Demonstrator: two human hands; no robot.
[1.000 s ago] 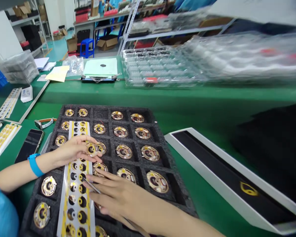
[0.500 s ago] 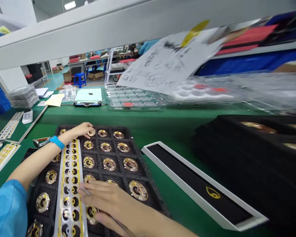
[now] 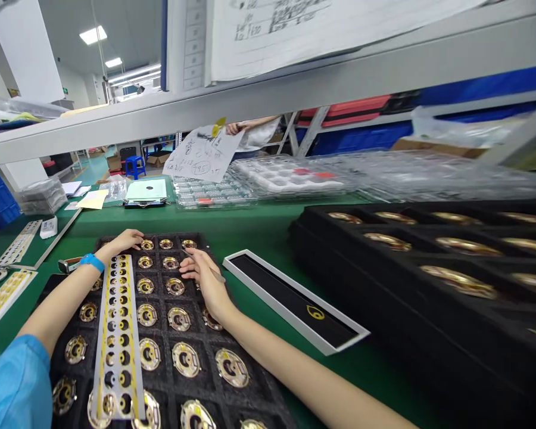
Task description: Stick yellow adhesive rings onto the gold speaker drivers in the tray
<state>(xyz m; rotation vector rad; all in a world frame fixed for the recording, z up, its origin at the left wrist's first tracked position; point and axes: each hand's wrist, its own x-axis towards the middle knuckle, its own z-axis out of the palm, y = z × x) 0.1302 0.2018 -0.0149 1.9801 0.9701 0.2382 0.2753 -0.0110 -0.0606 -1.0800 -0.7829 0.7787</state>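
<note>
My left hand (image 3: pixel 128 239) reaches to the back of a black foam tray (image 3: pixel 161 351), fingers stretched beside a gold ring-shaped metal part (image 3: pixel 147 245). It appears to hold nothing. My right hand (image 3: pixel 206 280) is over the tray's right side, fingers closed on slim metal tweezers (image 3: pixel 218 276). The tweezers' tips point toward the back rows; whether they grip anything is too small to tell. Gold parts sit singly in the tray's compartments. Lengthwise over the tray's left half lies a pale sticker strip (image 3: pixel 117 339) with rows of black and yellow shapes.
Right of the tray lies a long white-rimmed box (image 3: pixel 290 298) with a black inside and a yellow mark. Stacked black foam trays (image 3: pixel 384 298) stand further right. Clear plastic trays (image 3: pixel 290 176) line the back beneath a shelf beam (image 3: pixel 129 128). A clipboard (image 3: pixel 145 192) lies back left.
My right hand has moved away from the strip, forward to the tray's right back part, with the tweezers. My left hand stays at the back of the tray. The camera view has shifted.
</note>
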